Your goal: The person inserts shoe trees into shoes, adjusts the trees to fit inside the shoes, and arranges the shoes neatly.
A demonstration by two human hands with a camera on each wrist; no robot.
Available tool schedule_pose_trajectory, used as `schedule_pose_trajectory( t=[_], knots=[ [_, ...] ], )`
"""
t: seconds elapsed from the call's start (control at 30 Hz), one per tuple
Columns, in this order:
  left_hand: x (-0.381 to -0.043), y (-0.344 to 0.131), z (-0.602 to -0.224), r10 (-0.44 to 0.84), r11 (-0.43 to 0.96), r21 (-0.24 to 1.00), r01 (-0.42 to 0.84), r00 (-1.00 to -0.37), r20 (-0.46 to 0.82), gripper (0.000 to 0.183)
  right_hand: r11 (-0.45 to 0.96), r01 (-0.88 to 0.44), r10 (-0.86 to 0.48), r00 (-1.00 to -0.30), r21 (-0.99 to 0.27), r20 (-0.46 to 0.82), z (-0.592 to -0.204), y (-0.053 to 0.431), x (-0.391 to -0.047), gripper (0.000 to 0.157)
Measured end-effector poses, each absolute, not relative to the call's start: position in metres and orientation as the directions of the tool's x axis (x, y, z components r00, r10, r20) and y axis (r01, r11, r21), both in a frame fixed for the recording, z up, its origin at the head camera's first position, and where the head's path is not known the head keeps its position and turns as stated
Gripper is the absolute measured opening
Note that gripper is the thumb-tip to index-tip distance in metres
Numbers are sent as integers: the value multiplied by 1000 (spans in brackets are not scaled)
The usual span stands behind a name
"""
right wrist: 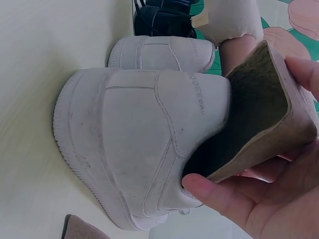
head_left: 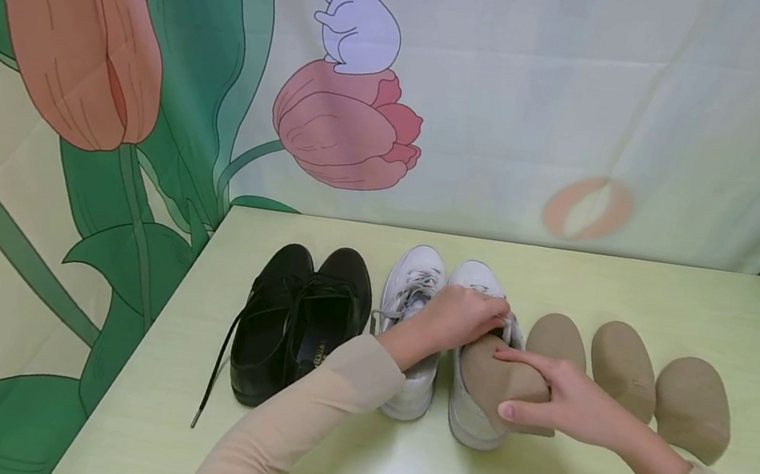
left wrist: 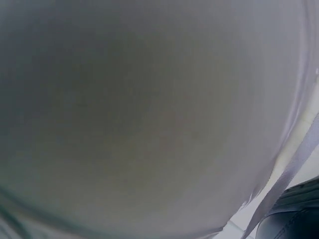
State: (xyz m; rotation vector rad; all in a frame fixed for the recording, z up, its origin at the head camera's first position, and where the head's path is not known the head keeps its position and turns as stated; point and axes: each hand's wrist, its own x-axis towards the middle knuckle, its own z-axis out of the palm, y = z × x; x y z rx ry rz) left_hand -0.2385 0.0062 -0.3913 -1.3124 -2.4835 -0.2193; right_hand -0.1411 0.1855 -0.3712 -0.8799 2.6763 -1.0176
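Observation:
A beige shoe insert (head_left: 502,380) sits partly inside the right-hand white sneaker (head_left: 471,421), its rear end sticking out of the heel opening. My right hand (head_left: 572,398) pinches this insert between thumb and fingers. In the right wrist view the insert (right wrist: 251,152) looks like a bent, hollow shell, above the sneaker's heel (right wrist: 134,134). My left hand (head_left: 459,317) grips the same sneaker by its tongue and lace area; the fingertips are partly hidden. The left wrist view is filled by a blurred pale surface. Beside it stands the other white sneaker (head_left: 412,395), laces loose.
A pair of black lace-up shoes (head_left: 262,346) stands to the left, one lace trailing on the light table (head_left: 141,430). To the right lie more beige inserts (head_left: 692,406) in a row. Behind the table hangs a cloth (head_left: 514,110) printed with tulips.

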Motion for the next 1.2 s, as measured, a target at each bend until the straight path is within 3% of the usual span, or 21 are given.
schedule_pose_trajectory(
  t=[0.6, 0.83, 1.2],
  knots=[
    [-238, 6, -387, 783, 547, -5, 837, -510, 357, 11, 642, -487, -520, -844, -593, 131, -376, 176, -131, 60],
    [-235, 12, -379, 826, 539, -107, 836, -499, 260, 17, 649, -506, -514, -842, -569, 162, -377, 174, -128, 60],
    [-233, 16, -387, 797, 578, -189, 794, -500, 337, 13, 645, -534, -530, -828, -547, 185, -375, 172, -124, 60]
  ],
)
